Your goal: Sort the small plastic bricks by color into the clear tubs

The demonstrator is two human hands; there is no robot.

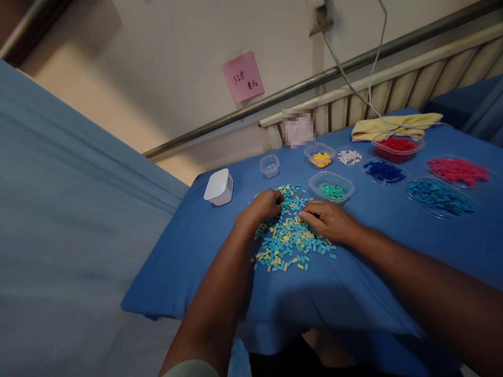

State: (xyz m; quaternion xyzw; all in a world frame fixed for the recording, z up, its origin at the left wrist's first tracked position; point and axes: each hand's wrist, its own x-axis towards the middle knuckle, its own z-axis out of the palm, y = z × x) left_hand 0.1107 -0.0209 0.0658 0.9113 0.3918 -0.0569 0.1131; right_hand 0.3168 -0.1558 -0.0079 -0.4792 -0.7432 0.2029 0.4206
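Observation:
A loose spread of small rectangular tiles [288, 238], teal mixed with pale yellow, lies on the blue-covered table. My left hand [266, 205] rests at the left side of this spread with its fingers curled inward; whatever they hold is hidden. On the right side, my right hand [328, 217] has thumb and fingers pressed together among the tiles, and I cannot make out what is in them. Just behind my right hand stands a clear tub [351, 195] with green tiles [332, 190] in it.
Behind the spread are a white box [219, 187], a small clear tub [270, 166] and a tub of yellow-orange pieces [321, 159]. White [349, 157], dark blue [383, 172], red [396, 146], pink [458, 171] and teal pieces [440, 196] fill containers at right, near a yellow cloth [393, 126].

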